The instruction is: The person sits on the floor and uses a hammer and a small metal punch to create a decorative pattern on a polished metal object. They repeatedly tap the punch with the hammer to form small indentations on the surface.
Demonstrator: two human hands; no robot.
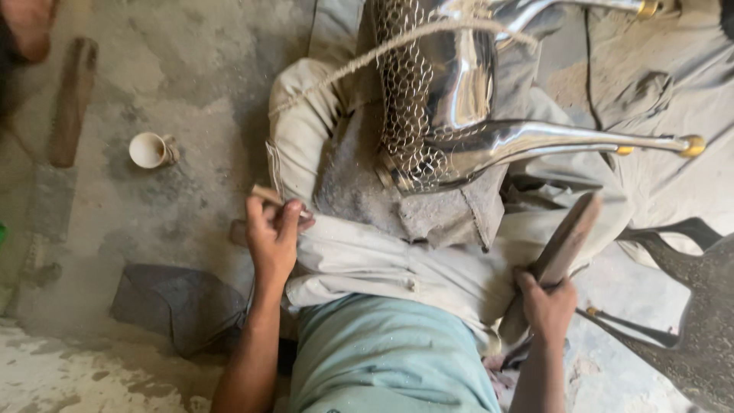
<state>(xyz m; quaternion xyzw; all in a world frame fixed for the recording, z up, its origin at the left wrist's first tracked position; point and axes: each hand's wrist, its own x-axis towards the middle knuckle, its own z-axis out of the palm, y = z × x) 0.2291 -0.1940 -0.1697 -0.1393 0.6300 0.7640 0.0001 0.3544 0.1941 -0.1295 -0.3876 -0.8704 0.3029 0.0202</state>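
Observation:
My left hand point(272, 233) pinches a short, thin chisel-like tool point(269, 195) just left of my lap. My right hand point(547, 304) grips the handle of a flat wooden mallet point(569, 233), its head pointing up and to the right. A shiny metal animal-shaped figure point(451, 99) lies across a grey pad point(359, 191) on my lap. A scale pattern covers the figure's left side. One polished leg with a brass-coloured tip point(692, 145) stretches to the right. A rope point(367, 57) runs over the figure.
A small white cup point(151, 150) and a wooden stick point(73, 99) lie on the dusty concrete floor at left. A grey cloth point(180, 302) lies by my left arm. Another dark patterned metal piece point(699, 321) sits at right. Pale fabric point(673, 84) covers the upper right.

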